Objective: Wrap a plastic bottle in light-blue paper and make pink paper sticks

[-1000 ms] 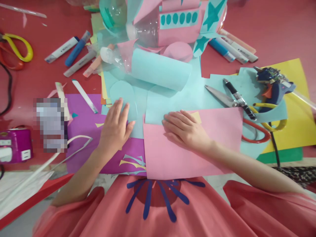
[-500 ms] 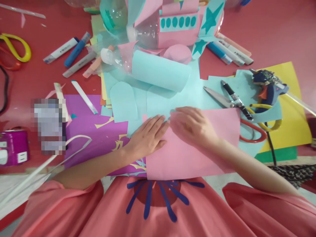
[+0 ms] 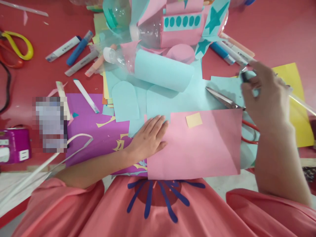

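Note:
My left hand (image 3: pixel 150 135) lies flat with its fingers outstretched across the left edge of a pink paper sheet (image 3: pixel 202 148). A small pale yellow paper piece (image 3: pixel 194 120) rests near the top of that sheet. Over to the right, my right hand (image 3: pixel 268 92) is raised and slightly blurred, its fingers closed around a black pen (image 3: pixel 244 77), mostly hidden by the hand. Scissors (image 3: pixel 222 97) lie just left of it, their handles partly covered. Behind the same hand, the glue gun is largely hidden; its clear glue stick (image 3: pixel 302 102) sticks out.
A bottle wrapped in light blue paper (image 3: pixel 163 70) lies ahead, beyond it a pink-covered bottle (image 3: pixel 181 33). Markers (image 3: pixel 79 47) lie on both sides. A pixelated phone-like object (image 3: pixel 50 125), white cable (image 3: pixel 81 135) and purple socket box (image 3: pixel 14 144) are at left.
My right hand has left the pink sheet, moved right and picked up the pen from beside the scissors. The yellow piece is now uncovered. My left hand stays in place.

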Available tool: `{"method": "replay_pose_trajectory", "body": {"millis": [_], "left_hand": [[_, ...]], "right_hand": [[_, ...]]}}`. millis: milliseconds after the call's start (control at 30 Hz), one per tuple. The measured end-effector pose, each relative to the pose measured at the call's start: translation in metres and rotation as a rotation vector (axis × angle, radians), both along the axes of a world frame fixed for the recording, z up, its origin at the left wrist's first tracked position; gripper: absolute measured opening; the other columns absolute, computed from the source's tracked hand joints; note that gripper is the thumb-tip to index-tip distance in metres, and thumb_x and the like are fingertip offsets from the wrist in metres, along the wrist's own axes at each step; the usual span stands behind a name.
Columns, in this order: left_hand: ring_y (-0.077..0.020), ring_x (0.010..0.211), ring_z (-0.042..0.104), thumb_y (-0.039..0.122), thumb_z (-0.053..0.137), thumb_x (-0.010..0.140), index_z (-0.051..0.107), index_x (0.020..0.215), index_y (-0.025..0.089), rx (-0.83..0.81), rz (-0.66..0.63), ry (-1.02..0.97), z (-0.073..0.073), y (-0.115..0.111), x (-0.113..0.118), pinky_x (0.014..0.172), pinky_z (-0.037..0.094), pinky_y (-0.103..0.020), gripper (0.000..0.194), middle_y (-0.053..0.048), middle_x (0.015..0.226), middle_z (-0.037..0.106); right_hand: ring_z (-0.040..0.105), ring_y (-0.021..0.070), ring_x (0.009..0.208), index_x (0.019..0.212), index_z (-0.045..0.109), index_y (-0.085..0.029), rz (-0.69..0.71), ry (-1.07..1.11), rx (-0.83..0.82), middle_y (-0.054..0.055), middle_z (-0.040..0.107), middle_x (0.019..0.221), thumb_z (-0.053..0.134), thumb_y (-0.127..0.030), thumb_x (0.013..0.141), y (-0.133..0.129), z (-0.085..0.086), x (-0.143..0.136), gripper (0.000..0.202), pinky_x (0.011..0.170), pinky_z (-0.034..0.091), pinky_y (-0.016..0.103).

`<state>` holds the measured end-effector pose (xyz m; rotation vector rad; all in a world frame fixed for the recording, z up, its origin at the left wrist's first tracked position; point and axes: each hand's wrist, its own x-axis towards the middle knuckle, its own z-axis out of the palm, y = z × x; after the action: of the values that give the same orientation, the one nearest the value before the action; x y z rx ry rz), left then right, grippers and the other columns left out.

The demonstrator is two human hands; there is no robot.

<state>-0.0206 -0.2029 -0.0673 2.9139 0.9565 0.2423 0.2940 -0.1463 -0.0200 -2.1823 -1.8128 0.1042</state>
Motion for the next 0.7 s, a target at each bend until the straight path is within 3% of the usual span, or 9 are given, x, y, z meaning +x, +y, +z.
{"method": "replay_pose_trajectory", "body": {"millis": [67,133,200,267,367,433,500,600,700], "left_hand": [[-0.0341,0.129,0.053,0.038,0.043,0.096,0.045,0.134,-0.002,0.018,0.008,-0.019,-0.001,0.000,0.000,0.107,0.043,-0.044,0.055,-0.025,0.135,0.055],[-0.0341,0.129,0.052,0.038,0.044,0.096,0.044,0.134,-0.002,0.025,0.018,-0.022,-0.001,-0.001,0.001,0.107,0.042,-0.043,0.056,-0.025,0.136,0.055],[-0.0342,0.130,0.051,0.038,0.044,0.096,0.043,0.135,-0.002,0.015,0.025,-0.011,-0.001,-0.001,0.001,0.107,0.042,-0.043,0.056,-0.026,0.137,0.053],[-0.0345,0.131,0.050,0.039,0.043,0.096,0.042,0.136,-0.001,0.000,0.030,0.005,0.000,-0.001,0.000,0.108,0.041,-0.043,0.057,-0.026,0.138,0.052],[-0.0357,0.132,0.049,0.040,0.042,0.097,0.041,0.137,0.000,-0.001,0.037,0.015,0.000,-0.002,0.000,0.106,0.042,-0.044,0.057,-0.028,0.139,0.050],[-0.0364,0.132,0.049,0.040,0.041,0.097,0.041,0.137,0.001,-0.010,0.042,0.020,0.000,-0.002,-0.001,0.105,0.043,-0.044,0.056,-0.028,0.140,0.049],[-0.0365,0.133,0.048,0.040,0.041,0.097,0.040,0.138,0.002,-0.026,0.044,0.026,0.000,-0.002,-0.001,0.105,0.043,-0.045,0.056,-0.028,0.141,0.049],[-0.0365,0.133,0.048,0.041,0.041,0.097,0.041,0.138,0.002,-0.028,0.045,0.033,0.000,-0.001,0.000,0.105,0.043,-0.044,0.057,-0.027,0.141,0.049],[-0.0369,0.131,0.050,0.041,0.042,0.097,0.041,0.137,0.001,-0.015,0.041,0.012,0.000,-0.001,0.000,0.104,0.044,-0.045,0.057,-0.027,0.140,0.050]], "right_hand": [[0.068,0.0201,0.084,0.109,0.070,-0.021,0.058,0.271,0.362,0.005,0.070,0.083,0.047,-0.028,0.085,-0.001,0.002,0.000,0.034,0.080,0.048,0.042],[0.063,0.0143,0.063,0.089,0.073,-0.027,0.059,0.736,0.587,-0.001,0.063,0.066,0.052,-0.029,0.077,-0.001,0.004,-0.004,0.024,0.066,0.046,0.035],[0.059,0.0126,0.059,0.081,0.071,-0.032,0.011,1.208,0.504,-0.003,0.062,0.065,0.057,-0.027,0.070,-0.001,0.005,-0.011,0.018,0.059,0.043,0.030],[0.061,0.0118,0.061,0.082,0.068,-0.034,-0.031,1.475,0.267,-0.004,0.067,0.074,0.063,-0.029,0.066,-0.002,0.005,-0.022,0.017,0.054,0.045,0.027],[0.056,0.0093,0.048,0.075,0.063,-0.032,-0.004,1.602,0.097,-0.007,0.069,0.074,0.078,-0.037,0.061,-0.006,0.003,-0.041,0.021,0.039,0.038,0.022],[0.052,0.0089,0.041,0.066,0.059,-0.029,0.109,1.620,0.060,-0.008,0.066,0.063,0.082,-0.042,0.061,-0.009,0.001,-0.055,0.028,0.031,0.031,0.020],[0.052,0.0098,0.037,0.063,0.058,-0.026,0.254,1.584,-0.035,-0.005,0.063,0.054,0.076,-0.052,0.069,-0.012,-0.002,-0.067,0.032,0.030,0.033,0.021],[0.060,0.0127,0.045,0.083,0.068,-0.023,0.415,1.527,-0.286,0.001,0.069,0.064,0.060,-0.064,0.080,-0.017,-0.010,-0.080,0.042,0.040,0.046,0.026],[0.064,0.0138,0.058,0.099,0.071,-0.020,0.437,1.410,-0.391,0.004,0.072,0.075,0.057,-0.065,0.082,-0.017,-0.021,-0.088,0.050,0.050,0.050,0.027]]}}
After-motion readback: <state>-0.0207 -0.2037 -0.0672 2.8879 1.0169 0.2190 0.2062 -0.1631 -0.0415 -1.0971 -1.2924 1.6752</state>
